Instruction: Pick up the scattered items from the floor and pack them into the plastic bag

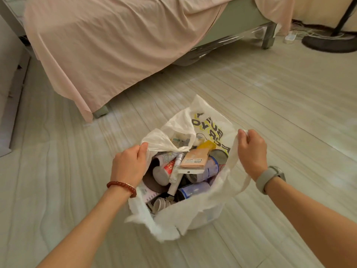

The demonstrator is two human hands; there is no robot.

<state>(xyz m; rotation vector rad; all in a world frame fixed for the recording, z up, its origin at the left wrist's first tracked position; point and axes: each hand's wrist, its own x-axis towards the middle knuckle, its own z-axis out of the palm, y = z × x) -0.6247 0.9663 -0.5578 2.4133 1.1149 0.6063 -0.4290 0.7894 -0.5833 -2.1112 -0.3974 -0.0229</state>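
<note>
A white plastic bag (195, 213) with black and yellow lettering stands on the floor, its mouth spread wide. Inside lie several items: tubes, bottles, a flat peach-coloured box (195, 158), a purple bottle (195, 189) and a white pen-like stick (174, 185). My left hand (128, 166), with a red bead bracelet at the wrist, grips the bag's left rim. My right hand (251, 151), with a grey watch at the wrist, grips the right handle and holds it up.
A bed (108, 51) draped in a pink sheet stands behind the bag, with its leg (268, 36) at the upper right. A fan base (328, 42) and cables lie at the far right. White furniture (9, 93) lines the left edge. Pale wood-look floor surrounds the bag.
</note>
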